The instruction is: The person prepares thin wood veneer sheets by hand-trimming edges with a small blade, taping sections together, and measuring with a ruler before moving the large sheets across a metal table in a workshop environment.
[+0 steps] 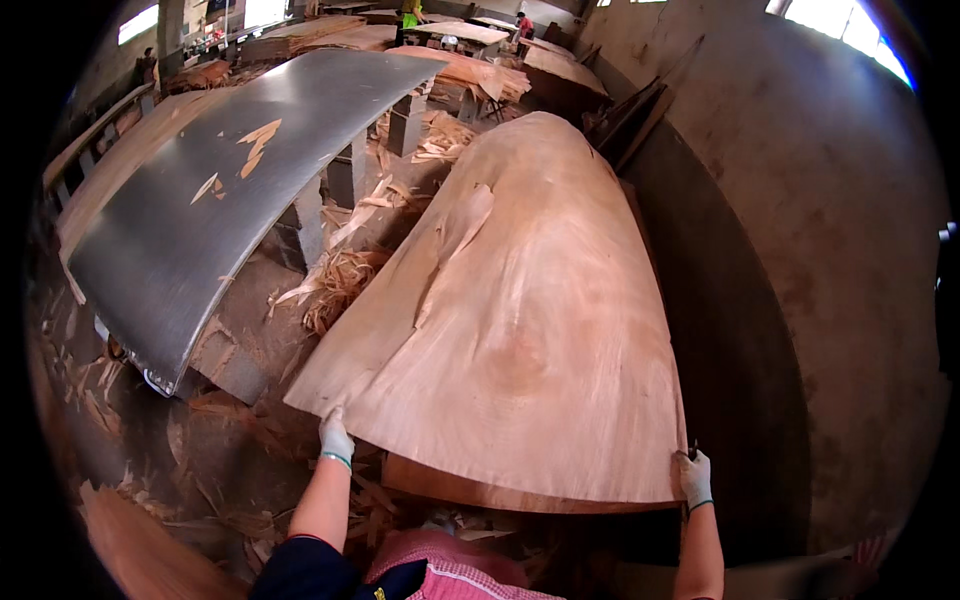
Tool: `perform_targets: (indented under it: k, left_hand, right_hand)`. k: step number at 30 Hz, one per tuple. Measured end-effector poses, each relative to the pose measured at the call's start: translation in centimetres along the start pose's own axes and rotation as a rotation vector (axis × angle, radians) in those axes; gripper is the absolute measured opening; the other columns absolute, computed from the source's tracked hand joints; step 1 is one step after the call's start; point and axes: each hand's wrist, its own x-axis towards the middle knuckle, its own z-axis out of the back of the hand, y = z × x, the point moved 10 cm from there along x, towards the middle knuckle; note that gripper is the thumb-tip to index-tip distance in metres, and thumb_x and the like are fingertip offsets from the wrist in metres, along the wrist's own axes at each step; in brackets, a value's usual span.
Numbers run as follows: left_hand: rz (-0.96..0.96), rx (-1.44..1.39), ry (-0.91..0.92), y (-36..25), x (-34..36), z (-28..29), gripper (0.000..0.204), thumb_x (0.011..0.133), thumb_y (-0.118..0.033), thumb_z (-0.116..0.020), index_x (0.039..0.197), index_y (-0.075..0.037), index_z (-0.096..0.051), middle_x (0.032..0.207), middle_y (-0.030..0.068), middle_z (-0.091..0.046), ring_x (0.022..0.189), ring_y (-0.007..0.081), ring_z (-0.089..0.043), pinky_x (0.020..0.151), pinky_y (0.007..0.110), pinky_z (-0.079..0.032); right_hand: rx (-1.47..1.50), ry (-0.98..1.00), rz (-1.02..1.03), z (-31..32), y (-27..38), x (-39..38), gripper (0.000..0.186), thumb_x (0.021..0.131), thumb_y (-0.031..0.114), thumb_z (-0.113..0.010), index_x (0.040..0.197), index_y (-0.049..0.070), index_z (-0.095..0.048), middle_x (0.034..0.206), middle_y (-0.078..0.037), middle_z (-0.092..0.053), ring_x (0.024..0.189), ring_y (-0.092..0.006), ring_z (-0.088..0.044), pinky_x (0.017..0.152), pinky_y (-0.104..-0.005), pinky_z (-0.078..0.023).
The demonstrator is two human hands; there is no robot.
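Note:
A large, thin sheet of wood veneer [560,330] stretches away in front of me, pale pinkish brown, its middle bulging upward. A torn strip [465,225] lifts along its left part. My left hand [336,438], in a white glove with a green cuff, is closed on the sheet's near edge, toward the left. At the near right corner my right hand [694,478], gloved alike, is closed on the edge. A small dark tip shows above that hand; I cannot make out what it is. Beneath the near edge, more wood [450,485] shows.
To the left, a long dark smooth-topped table [270,150] rests on concrete blocks [300,225], with veneer scraps on top. Shavings [345,285] litter the floor between. A wall [800,250] runs along the right. Farther off are veneer stacks [460,70] and people [410,14].

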Motion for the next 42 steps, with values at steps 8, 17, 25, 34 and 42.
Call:
perform_targets:
  k: [8,17,25,34,42]
  left_hand:
    - [-0.043,-0.133,-0.133,5.4,1.8,4.1,0.046,0.089,-0.031,-0.064,0.124,-0.003,-0.057,0.128,0.0113,-0.056,0.115,0.0259,-0.054,0.1,0.042,-0.043]
    - [-0.449,0.068,-0.156,10.8,-3.5,-2.2,0.027,0.087,-0.01,-0.061,0.11,0.002,-0.063,0.109,0.0088,-0.064,0.099,0.0193,-0.058,0.093,0.03,-0.044]
    - [-0.258,-0.178,-0.18,17.2,-8.9,-0.6,0.03,0.09,-0.015,-0.061,0.115,0.001,-0.062,0.116,0.0092,-0.061,0.106,0.0202,-0.056,0.095,0.032,-0.045]
    - [-0.231,-0.029,-0.121,25.7,5.6,-6.1,0.034,0.092,-0.02,-0.06,0.119,0.001,-0.058,0.113,0.0092,-0.062,0.101,0.02,-0.059,0.089,0.033,-0.047]
    - [-0.23,0.061,-0.19,30.0,4.1,0.3,0.038,0.092,-0.025,-0.062,0.12,0.0,-0.058,0.117,0.0107,-0.06,0.103,0.0225,-0.059,0.089,0.037,-0.049]
  right_hand:
    - [-0.183,-0.016,0.02,4.7,-6.6,3.0,0.009,0.083,0.007,-0.066,0.081,0.001,-0.061,0.072,0.003,-0.056,0.063,-0.0066,-0.048,0.055,-0.0252,-0.04]
    - [-0.416,-0.027,-0.03,9.0,-17.0,11.1,0.022,0.086,0.011,-0.066,0.096,-0.006,-0.058,0.075,-0.011,-0.06,0.066,-0.0152,-0.051,0.061,-0.0321,-0.043]
    - [-0.636,-0.027,-0.011,7.5,-19.9,11.1,0.029,0.087,0.008,-0.063,0.112,-0.005,-0.058,0.1,-0.024,-0.066,0.094,-0.0369,-0.063,0.08,-0.0394,-0.049]
    - [-0.544,-0.044,0.067,-1.4,-25.5,18.9,0.027,0.09,0.01,-0.06,0.112,-0.004,-0.057,0.103,-0.021,-0.066,0.097,-0.0376,-0.062,0.082,-0.0413,-0.048]
    - [-0.537,-0.12,0.004,-4.5,-30.7,15.0,0.025,0.09,0.007,-0.06,0.111,-0.005,-0.056,0.102,-0.022,-0.066,0.093,-0.0325,-0.063,0.082,-0.037,-0.048]
